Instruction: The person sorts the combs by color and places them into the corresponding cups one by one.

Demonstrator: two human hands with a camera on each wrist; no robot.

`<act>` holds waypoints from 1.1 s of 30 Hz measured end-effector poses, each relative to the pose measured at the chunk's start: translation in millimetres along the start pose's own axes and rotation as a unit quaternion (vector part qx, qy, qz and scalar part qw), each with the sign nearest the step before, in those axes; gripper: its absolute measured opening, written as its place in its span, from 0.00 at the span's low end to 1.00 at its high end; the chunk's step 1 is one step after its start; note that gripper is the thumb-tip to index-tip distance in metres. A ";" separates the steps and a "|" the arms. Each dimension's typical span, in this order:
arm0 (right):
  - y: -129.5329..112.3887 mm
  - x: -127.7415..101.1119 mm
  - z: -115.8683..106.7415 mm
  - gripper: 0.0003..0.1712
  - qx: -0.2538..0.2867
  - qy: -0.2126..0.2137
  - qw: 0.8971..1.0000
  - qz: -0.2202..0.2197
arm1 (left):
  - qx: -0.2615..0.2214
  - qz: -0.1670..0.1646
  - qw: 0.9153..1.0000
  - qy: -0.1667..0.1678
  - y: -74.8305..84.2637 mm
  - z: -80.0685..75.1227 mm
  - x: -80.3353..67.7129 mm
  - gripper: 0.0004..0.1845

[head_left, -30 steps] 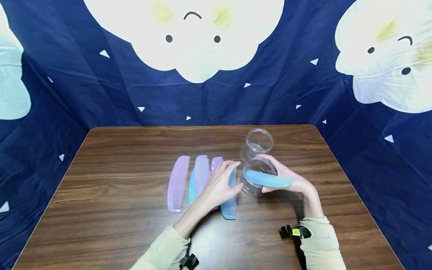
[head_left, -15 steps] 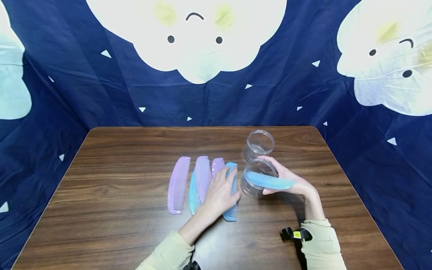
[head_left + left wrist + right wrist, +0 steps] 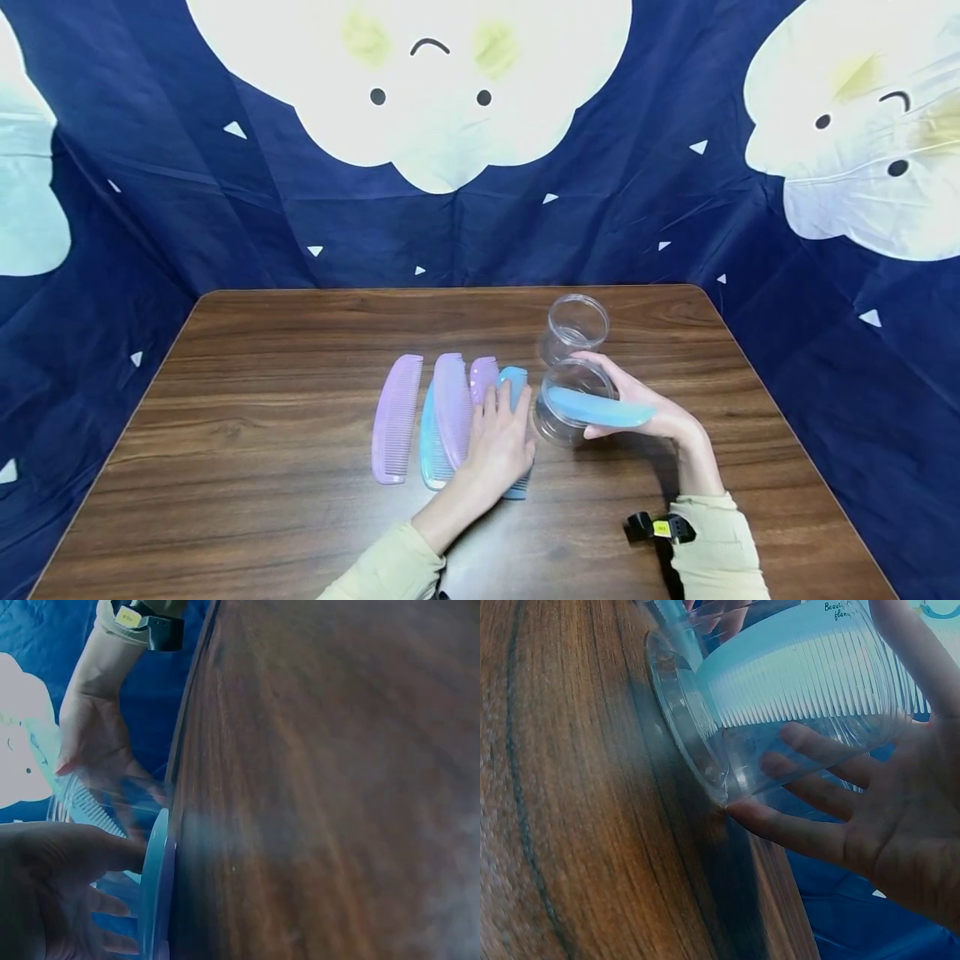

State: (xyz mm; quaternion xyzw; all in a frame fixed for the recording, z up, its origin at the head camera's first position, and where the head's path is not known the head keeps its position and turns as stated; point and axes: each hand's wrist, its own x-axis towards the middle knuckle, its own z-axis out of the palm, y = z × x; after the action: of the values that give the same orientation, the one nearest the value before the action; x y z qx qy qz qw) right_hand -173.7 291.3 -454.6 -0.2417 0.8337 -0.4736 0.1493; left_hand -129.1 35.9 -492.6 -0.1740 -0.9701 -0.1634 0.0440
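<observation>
In the head view my left hand [image 3: 498, 442] lies palm down over a blue comb [image 3: 513, 377], covering its middle. The left wrist view has the thumb and fingertips right at the comb's edge [image 3: 154, 892]. To the right, my right hand [image 3: 654, 407] holds a clear jar [image 3: 551, 432] standing on the table, thumb and fingers on opposite sides. A light blue comb [image 3: 600, 408] stands tilted inside, its end sticking out over the rim; its teeth show through the jar wall in the right wrist view. My right fingertips [image 3: 750, 817] are close to the jar's base.
Left of my left hand lie a purple comb [image 3: 396, 417], a lilac comb [image 3: 452, 404] overlapping a turquoise comb [image 3: 429, 446], and a partly covered dotted purple comb [image 3: 483, 373]. A second clear jar [image 3: 553, 337] stands behind the held one. Dark blue cloth [image 3: 247, 225] surrounds the table [image 3: 247, 417].
My left hand has come down and toward me over the blue comb, its thumb drawing in beside the palm. The right hand, the jar and the comb inside stay in place.
</observation>
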 end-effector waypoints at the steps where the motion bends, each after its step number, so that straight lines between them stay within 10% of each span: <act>1: 0.1 -0.4 0.3 0.63 -0.001 0.000 1.000 0.001 | 0.004 0.001 1.000 0.003 0.6 0.6 -0.2 0.42; 13: -1.0 -0.7 0.8 0.62 -0.022 0.000 0.999 -0.027 | 0.067 0.012 0.995 0.069 2.3 4.1 -2.1 0.38; 33: -1.2 0.3 1.5 0.62 -0.018 0.005 1.000 -0.021 | -0.039 -0.022 0.997 0.069 -8.8 -10.0 7.7 0.38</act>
State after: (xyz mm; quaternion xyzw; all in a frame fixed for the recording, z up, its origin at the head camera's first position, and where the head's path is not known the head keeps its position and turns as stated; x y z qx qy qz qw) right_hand -172.9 289.6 -454.3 -0.2591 0.8375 -0.4630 0.1309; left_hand -139.0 27.3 -484.8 -0.1430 -0.9612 -0.2137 0.1002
